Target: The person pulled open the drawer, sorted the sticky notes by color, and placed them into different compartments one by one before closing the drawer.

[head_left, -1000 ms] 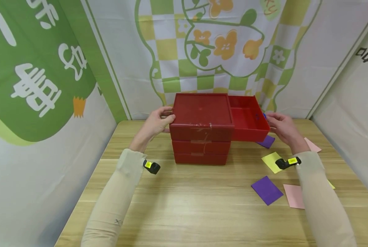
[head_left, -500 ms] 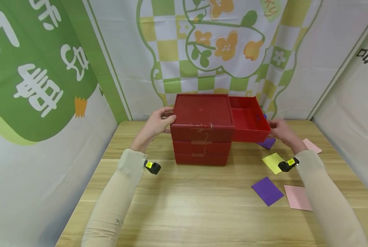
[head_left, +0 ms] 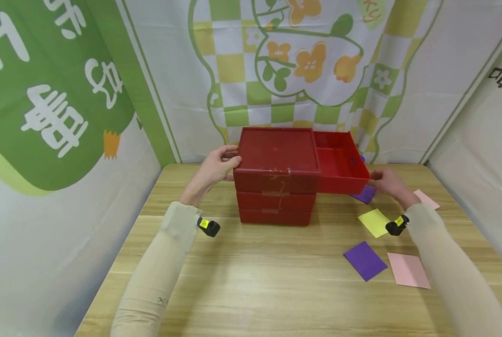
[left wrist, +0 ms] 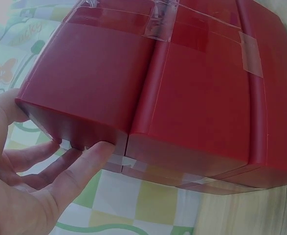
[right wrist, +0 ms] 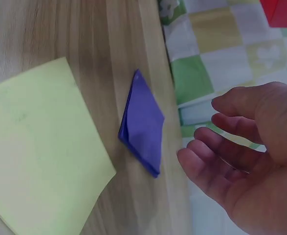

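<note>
A dark red drawer cabinet of three tiers stands on the table, patched with clear tape. Its top drawer sticks out to the right; the visible part of its floor is bare. My left hand rests against the cabinet's left side, with the thumb at the upper corner and spread fingers on the side wall. Just right of the drawer's outer wall is my right hand, its fingers loosely bent. Nothing lies in that hand in the right wrist view. A small blue piece shows at the drawer's outer wall.
Paper squares lie at the right: purple, pink, yellow, and another pink. A folded purple paper lies under the drawer's outer end. A printed curtain hangs behind the table.
My right hand has come down from beside the blue piece to lower along the drawer's outer wall. The left hand, cabinet and drawer stay as they were.
</note>
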Action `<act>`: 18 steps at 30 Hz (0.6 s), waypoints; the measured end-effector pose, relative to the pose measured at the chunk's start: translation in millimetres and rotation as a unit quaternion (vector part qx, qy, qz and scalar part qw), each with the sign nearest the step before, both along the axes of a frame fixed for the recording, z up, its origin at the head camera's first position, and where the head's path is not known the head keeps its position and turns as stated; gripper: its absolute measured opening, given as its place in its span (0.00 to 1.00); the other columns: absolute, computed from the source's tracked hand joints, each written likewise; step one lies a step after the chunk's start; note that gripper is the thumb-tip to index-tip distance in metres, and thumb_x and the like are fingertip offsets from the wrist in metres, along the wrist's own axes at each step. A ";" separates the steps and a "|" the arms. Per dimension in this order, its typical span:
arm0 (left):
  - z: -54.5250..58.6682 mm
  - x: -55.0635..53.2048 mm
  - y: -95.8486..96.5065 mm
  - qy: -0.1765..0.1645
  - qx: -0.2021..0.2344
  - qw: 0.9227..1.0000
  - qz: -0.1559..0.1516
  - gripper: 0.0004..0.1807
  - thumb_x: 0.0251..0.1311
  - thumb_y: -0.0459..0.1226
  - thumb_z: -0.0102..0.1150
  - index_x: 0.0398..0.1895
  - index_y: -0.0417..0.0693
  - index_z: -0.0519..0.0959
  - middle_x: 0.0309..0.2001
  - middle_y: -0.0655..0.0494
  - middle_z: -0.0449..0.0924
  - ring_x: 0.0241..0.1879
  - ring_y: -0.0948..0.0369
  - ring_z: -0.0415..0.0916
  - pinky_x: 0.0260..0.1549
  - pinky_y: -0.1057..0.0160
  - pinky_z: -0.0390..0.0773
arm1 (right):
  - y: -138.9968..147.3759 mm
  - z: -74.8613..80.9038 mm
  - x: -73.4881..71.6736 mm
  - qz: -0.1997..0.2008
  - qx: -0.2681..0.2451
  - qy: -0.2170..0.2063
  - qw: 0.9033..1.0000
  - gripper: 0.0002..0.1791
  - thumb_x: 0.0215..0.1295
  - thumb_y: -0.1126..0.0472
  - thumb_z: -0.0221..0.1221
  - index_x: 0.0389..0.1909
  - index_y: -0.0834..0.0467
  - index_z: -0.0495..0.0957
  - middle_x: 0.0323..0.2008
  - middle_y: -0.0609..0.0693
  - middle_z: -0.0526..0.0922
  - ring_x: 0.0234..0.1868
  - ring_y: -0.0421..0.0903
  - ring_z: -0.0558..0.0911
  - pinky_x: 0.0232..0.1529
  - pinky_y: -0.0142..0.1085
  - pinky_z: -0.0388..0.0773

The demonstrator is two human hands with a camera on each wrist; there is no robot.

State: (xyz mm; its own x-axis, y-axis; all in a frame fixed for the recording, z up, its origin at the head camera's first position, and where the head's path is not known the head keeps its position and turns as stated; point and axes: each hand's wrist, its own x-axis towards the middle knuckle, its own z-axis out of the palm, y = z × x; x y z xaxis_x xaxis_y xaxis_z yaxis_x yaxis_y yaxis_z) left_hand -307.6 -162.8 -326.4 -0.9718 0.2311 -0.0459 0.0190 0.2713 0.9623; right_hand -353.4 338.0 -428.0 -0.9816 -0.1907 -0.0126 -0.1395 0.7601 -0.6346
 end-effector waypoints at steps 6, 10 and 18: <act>0.6 -0.9 0.2 0.004 0.000 1.000 0.003 0.29 0.71 0.38 0.52 0.73 0.46 0.61 0.67 0.42 0.67 0.60 0.48 0.71 0.51 0.44 0.82 | 4.4 -5.1 -8.8 -0.017 0.001 -0.032 0.999 0.21 0.69 0.60 0.57 0.49 0.76 0.73 0.48 0.77 0.78 0.35 0.56 0.84 0.36 0.46 0.86; 0.3 -1.4 0.3 0.007 0.003 1.000 0.005 0.29 0.71 0.38 0.53 0.73 0.46 0.62 0.66 0.42 0.67 0.60 0.48 0.71 0.50 0.44 0.82 | 6.4 -8.7 -16.2 -0.021 0.029 -0.016 0.999 0.19 0.66 0.60 0.58 0.46 0.75 0.75 0.46 0.75 0.80 0.34 0.56 0.84 0.31 0.39 0.85; 1.0 0.4 1.0 0.006 -0.007 1.000 0.001 0.29 0.71 0.38 0.52 0.73 0.46 0.61 0.64 0.43 0.68 0.58 0.50 0.71 0.43 0.54 0.86 | 7.5 -20.6 -27.8 -0.017 0.102 0.024 0.994 0.17 0.62 0.61 0.58 0.41 0.75 0.76 0.42 0.73 0.81 0.40 0.64 0.82 0.31 0.38 0.79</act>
State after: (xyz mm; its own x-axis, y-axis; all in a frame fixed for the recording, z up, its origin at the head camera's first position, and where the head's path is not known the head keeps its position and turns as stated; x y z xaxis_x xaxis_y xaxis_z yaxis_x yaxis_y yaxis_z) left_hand -307.2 -161.8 -325.4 -0.9730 0.2279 -0.0373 0.0301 0.2853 0.9580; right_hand -381.1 345.5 -448.7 -0.9879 -0.1553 -0.0017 -0.1372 0.8774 -0.4597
